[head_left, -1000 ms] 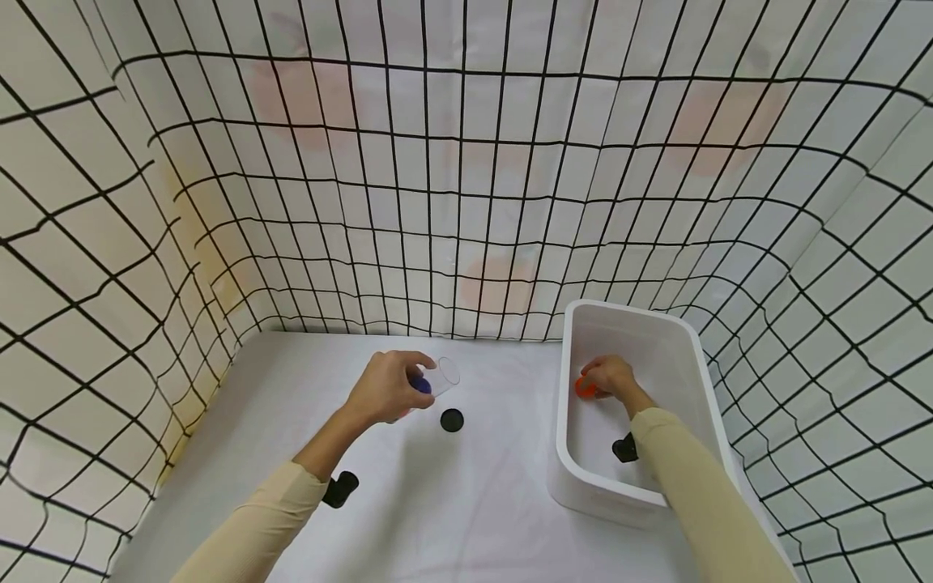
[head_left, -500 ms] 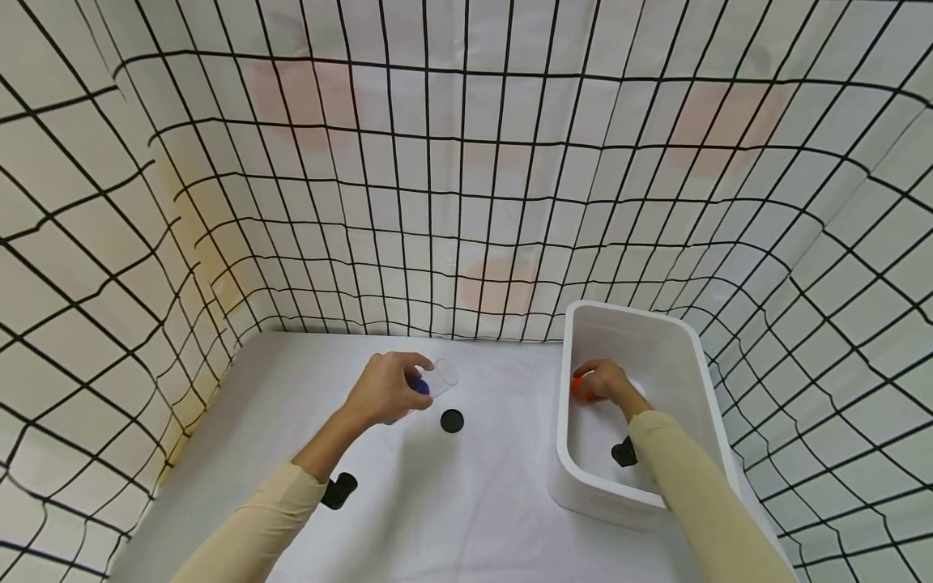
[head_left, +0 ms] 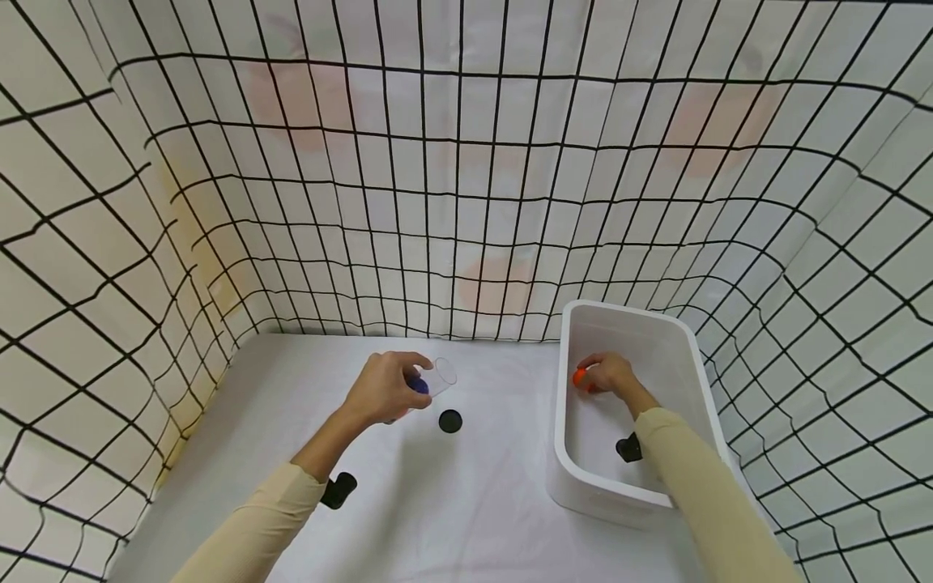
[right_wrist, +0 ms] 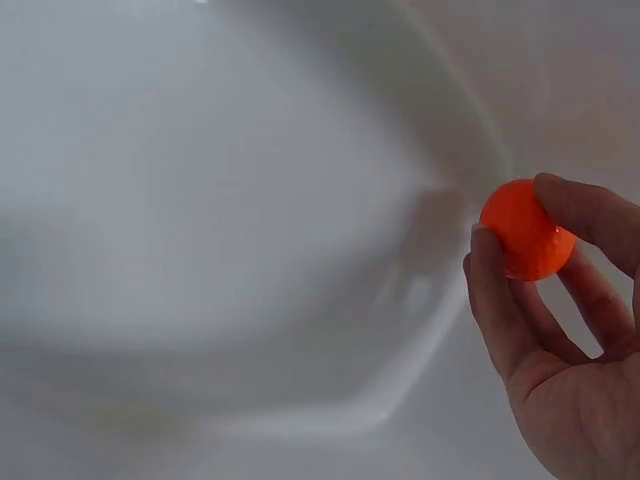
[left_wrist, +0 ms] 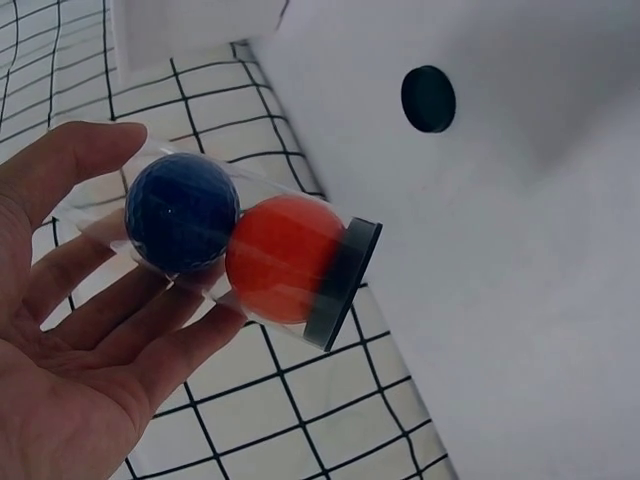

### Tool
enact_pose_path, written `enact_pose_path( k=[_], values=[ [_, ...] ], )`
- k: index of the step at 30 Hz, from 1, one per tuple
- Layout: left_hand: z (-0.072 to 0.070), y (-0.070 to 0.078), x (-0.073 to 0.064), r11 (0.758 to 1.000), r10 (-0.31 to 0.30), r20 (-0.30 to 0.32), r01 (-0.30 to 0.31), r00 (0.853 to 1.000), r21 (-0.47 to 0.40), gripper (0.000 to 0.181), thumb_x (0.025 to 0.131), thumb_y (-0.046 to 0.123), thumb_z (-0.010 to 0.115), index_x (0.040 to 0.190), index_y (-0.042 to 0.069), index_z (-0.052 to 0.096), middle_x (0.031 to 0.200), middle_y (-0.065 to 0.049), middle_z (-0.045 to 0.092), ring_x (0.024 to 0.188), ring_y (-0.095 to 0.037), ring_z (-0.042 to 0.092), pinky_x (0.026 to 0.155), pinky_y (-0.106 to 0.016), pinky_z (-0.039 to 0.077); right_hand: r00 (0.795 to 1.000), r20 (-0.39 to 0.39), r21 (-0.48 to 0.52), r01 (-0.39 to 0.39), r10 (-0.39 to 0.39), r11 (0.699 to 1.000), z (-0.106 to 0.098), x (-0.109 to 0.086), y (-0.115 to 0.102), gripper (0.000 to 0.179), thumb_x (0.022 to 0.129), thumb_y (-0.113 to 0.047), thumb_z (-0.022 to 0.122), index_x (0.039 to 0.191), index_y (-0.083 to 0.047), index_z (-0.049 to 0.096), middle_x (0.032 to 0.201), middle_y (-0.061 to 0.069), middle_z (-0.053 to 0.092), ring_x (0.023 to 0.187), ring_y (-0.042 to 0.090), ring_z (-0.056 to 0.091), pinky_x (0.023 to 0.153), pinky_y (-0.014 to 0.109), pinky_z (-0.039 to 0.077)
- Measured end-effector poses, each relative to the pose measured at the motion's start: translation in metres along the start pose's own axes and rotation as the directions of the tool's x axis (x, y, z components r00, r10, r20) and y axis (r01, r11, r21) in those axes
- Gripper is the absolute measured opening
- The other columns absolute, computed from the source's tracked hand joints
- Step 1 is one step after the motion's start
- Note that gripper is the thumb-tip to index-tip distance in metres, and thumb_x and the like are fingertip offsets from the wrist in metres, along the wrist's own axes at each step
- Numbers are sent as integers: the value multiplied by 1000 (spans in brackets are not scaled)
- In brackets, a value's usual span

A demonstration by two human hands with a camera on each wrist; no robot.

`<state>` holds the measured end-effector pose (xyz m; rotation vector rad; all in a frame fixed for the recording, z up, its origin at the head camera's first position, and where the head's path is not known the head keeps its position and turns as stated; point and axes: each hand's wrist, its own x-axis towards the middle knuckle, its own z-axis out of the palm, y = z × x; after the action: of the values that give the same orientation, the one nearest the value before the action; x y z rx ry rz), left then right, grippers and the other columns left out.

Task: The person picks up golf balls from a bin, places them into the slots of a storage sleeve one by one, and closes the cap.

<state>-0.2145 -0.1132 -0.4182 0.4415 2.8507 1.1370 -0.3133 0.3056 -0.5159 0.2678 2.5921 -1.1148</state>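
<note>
My left hand (head_left: 386,390) holds a clear plastic tube (head_left: 442,377) tilted above the table. Inside it, in the left wrist view, a dark blue golf ball (left_wrist: 182,212) sits beside an orange-red ball (left_wrist: 285,258). A black cap (left_wrist: 343,285) closes the end by the orange-red ball; the other end looks uncapped in the head view. Within the white bin, my right hand (head_left: 611,375) pinches a bright orange ball (right_wrist: 522,230) between thumb and fingers, near the bin's left wall. A loose round black cap (head_left: 450,421) lies on the table, right of the left hand.
The white bin (head_left: 560,429) stands at the right of the white-covered table (head_left: 481,502). Black netting (head_left: 452,194) rises along the back and both sides. Small black devices (head_left: 339,491) sit by each forearm.
The right hand, with the orange ball in its fingers, has shifted slightly toward the back of the bin. The left hand and its tube stay almost still.
</note>
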Motion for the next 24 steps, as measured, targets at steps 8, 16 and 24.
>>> enact_pose_path(
  k=[8, 16, 24],
  values=[
    [4, 3, 0, 1000, -3, 7, 3, 1000, -15, 41, 74, 14, 87, 113, 11, 75, 99, -14, 77, 84, -23, 72, 78, -40, 62, 997, -36, -6, 72, -72, 997, -21, -19, -12, 42, 84, -8, 73, 122, 7, 64, 108, 26, 65, 72, 21, 72, 80, 39, 62],
    [5, 6, 3, 1000, 14, 7, -14, 1000, -22, 42, 73, 15, 87, 113, 10, 75, 98, -12, 77, 85, -22, 72, 78, -40, 62, 980, -59, 10, 191, -190, 982, -37, -39, -37, 43, 85, -9, 74, 125, 6, 63, 117, 32, 68, 79, 27, 76, 78, 37, 62],
    [5, 10, 3, 999, 16, 1, -16, 1000, -43, 43, 74, 16, 87, 114, 10, 75, 99, -13, 77, 86, -23, 71, 79, -41, 62, 968, -86, -5, 237, -237, 971, -51, -70, -76, 45, 88, -17, 74, 129, -2, 64, 127, 28, 65, 86, 23, 76, 82, 35, 60]
  ],
)
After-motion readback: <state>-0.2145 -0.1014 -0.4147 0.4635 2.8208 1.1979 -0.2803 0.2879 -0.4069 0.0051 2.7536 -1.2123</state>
